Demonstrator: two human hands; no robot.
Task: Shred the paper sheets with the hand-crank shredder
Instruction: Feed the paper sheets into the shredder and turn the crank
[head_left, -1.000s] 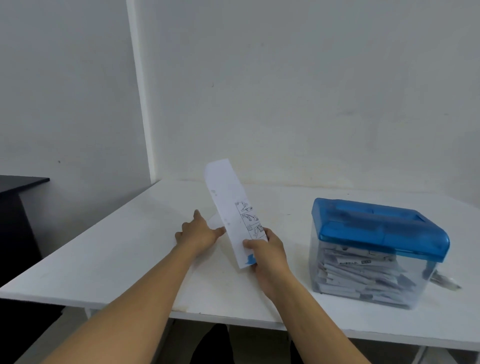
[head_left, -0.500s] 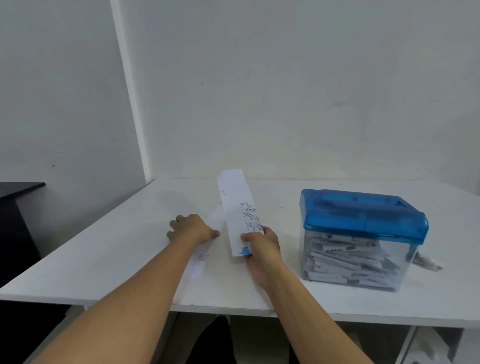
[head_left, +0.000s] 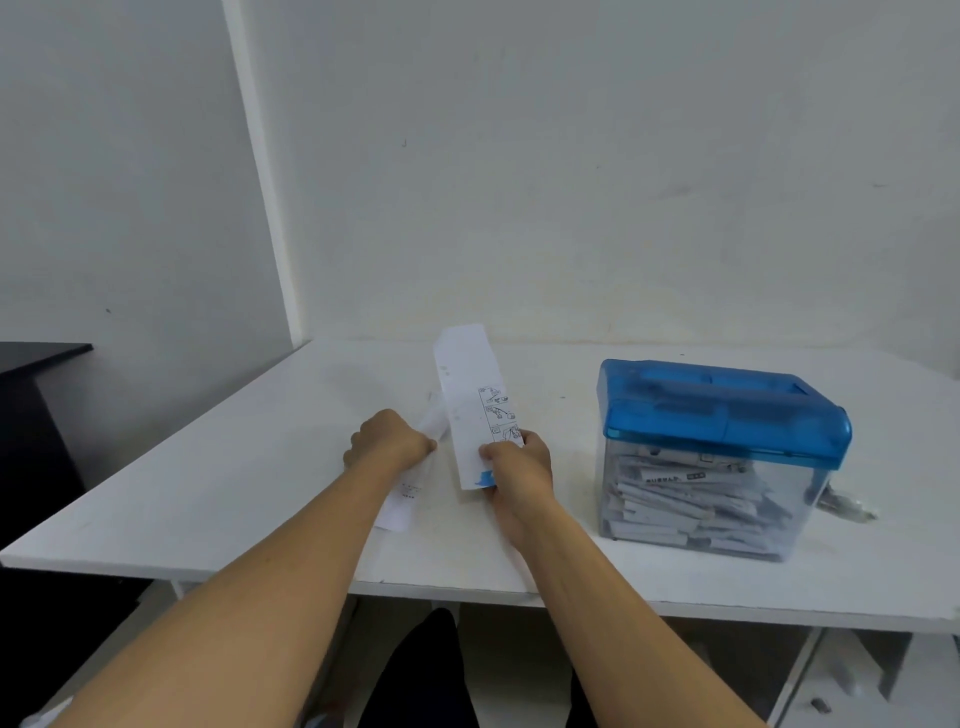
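Observation:
My right hand (head_left: 517, 465) grips the lower end of a long white paper strip (head_left: 470, 395) with printed diagrams, holding it tilted up off the table. My left hand (head_left: 389, 441) is curled over a second strip of paper (head_left: 402, 506) that lies flat on the white table (head_left: 234, 467); whether it grips or only presses it is unclear. The hand-crank shredder (head_left: 719, 415) stands to the right, a blue lid on a clear bin full of shredded paper. Its crank handle (head_left: 847, 506) sticks out at the right side.
A white wall rises behind the table, with a corner at the left. A dark piece of furniture (head_left: 36, 415) stands left of the table. My legs show under the table's front edge.
The strip in my right hand has moved slightly right and stands more upright. My left hand has closed into a curl on the flat strip. The view has shifted a little.

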